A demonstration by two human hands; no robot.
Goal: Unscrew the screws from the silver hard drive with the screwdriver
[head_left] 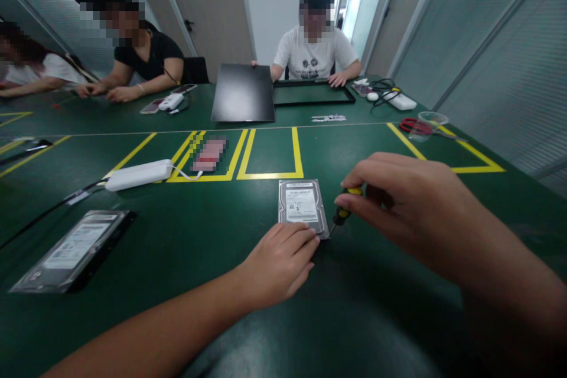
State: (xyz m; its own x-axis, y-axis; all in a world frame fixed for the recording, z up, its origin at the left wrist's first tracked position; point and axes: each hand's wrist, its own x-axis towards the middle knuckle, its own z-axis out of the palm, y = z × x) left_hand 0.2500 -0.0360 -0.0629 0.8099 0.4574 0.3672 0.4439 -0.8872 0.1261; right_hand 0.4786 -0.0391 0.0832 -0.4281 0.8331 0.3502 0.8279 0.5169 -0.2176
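A small hard drive (302, 202) with a white label lies flat on the green table, a little right of the middle. My left hand (281, 257) rests over its near edge, fingers bent together and holding it down. In my right hand (394, 207) is a small black-and-yellow screwdriver (342, 212), pinched between thumb and fingers. The screwdriver is tilted, its tip at the drive's near right corner; whether it sits in a screw is too small to tell. A second, larger-looking hard drive (82, 245) lies off to the left of my left hand.
A white power strip (139, 175) and its cable stretch across the left, beside a phone (209, 153). Yellow tape (298, 153) marks the table. Far right, a clear plastic cup (427, 127) stands by red-handled scissors (415, 126). Across the table, a person holds a dark panel (243, 93) near a black frame (349, 94).
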